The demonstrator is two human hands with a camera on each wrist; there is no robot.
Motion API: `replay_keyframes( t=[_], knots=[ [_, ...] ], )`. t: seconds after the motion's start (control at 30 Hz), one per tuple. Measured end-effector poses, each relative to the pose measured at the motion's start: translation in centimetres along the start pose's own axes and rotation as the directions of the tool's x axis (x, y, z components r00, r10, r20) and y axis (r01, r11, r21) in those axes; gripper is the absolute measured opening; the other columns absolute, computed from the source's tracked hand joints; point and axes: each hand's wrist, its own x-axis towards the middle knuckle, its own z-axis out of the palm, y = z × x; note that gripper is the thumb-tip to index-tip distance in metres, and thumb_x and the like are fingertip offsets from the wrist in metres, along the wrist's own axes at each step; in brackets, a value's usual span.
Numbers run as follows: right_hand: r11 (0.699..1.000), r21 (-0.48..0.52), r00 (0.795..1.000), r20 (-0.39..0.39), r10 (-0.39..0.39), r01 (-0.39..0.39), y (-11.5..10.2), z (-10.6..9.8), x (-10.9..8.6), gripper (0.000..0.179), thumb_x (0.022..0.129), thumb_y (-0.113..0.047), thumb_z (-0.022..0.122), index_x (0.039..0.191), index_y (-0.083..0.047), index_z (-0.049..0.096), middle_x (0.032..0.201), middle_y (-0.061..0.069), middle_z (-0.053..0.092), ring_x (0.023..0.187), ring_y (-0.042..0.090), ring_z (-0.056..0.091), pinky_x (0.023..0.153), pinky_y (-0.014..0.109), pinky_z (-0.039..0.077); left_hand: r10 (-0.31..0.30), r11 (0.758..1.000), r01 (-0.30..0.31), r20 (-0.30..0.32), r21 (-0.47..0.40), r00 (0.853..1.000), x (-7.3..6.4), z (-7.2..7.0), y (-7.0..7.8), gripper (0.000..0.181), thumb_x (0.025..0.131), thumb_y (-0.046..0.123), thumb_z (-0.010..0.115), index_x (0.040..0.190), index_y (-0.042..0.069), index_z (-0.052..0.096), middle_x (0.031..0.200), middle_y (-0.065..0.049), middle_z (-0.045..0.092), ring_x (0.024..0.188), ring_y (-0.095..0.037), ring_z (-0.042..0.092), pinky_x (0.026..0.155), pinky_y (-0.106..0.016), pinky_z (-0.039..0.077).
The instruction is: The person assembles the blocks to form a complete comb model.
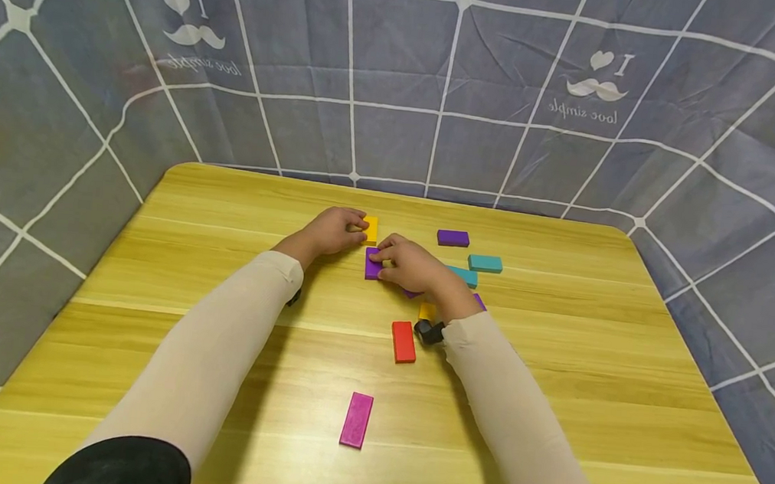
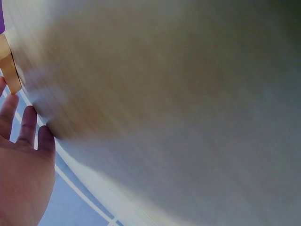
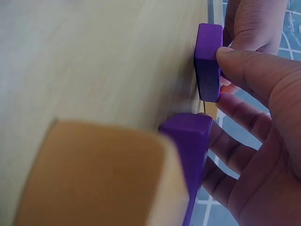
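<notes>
Bright and fairly even in the head view, apparently lit from above, with a pale sheen on the tabletop (image 1: 555,380) and soft shadows beside both sleeves (image 1: 211,357). Bowed toward the edges, most plainly in the white lines of the grey curtain (image 1: 404,51). Dimmer and hazier in the left wrist view, softly blurred across the wood, with broad brownish shadow and a darkened upper right corner; clearer at the fingers (image 2: 28,125). Muted in the right wrist view, reasonably sharp at the pinched purple block (image 3: 208,61), but badly out of focus at the yellow block (image 3: 99,174) in the foreground.
</notes>
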Motion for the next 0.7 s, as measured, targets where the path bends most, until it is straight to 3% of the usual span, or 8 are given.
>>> replay_keyframes(
  t=[0.33,0.7],
  knots=[
    [1.000,-0.015,1.000,-0.022,-0.004,0.003,-0.3,0.2,0.6,0.038,0.097,-0.014,0.065,0.134,-0.004,0.063,0.131,0.011,0.053,0.112,0.023,0.054,0.100,0.033,0.043,0.006,1.000,-0.006,-0.002,0.009,1.000,0.3,0.0,-0.2,0.037,0.100,0.020,0.060,0.131,0.000,0.063,0.150,-0.013,0.046,0.142,-0.031,0.036,0.118,-0.042,0.023],
    [0.999,-0.027,0.998,-0.049,0.028,-0.029,-0.8,0.7,1.4,0.038,0.096,-0.014,0.065,0.134,-0.005,0.063,0.136,0.012,0.053,0.125,0.025,0.051,0.112,0.036,0.036,0.025,1.000,-0.025,-0.012,0.008,1.000,0.4,0.0,-0.5,0.037,0.099,0.020,0.061,0.130,-0.001,0.064,0.148,-0.014,0.049,0.141,-0.032,0.037,0.118,-0.042,0.024]
  ],
)
